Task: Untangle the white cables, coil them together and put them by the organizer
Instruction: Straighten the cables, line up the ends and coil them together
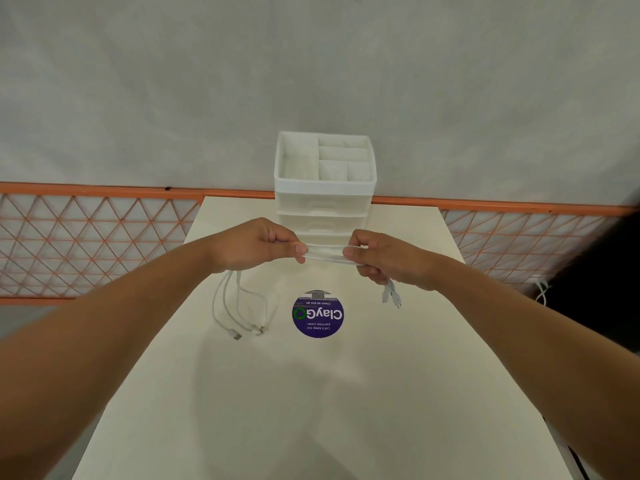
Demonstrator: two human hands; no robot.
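Both hands hold a bundle of white cables [325, 257] stretched level between them, above the table and just in front of the white organizer [325, 188]. My left hand [258, 245] pinches the bundle at its left end; loose strands hang below it and their plug ends [242, 332] rest on the table. My right hand [384, 259] grips the right end, with short connector ends [390, 293] dangling under the fist. The organizer has open compartments on top and drawers below, standing at the table's far edge.
A round purple sticker [318, 315] lies on the cream table [311, 393] in front of my hands. An orange lattice fence [93, 237] runs behind the table on both sides. Another white cable [541, 292] shows off the table at the right.
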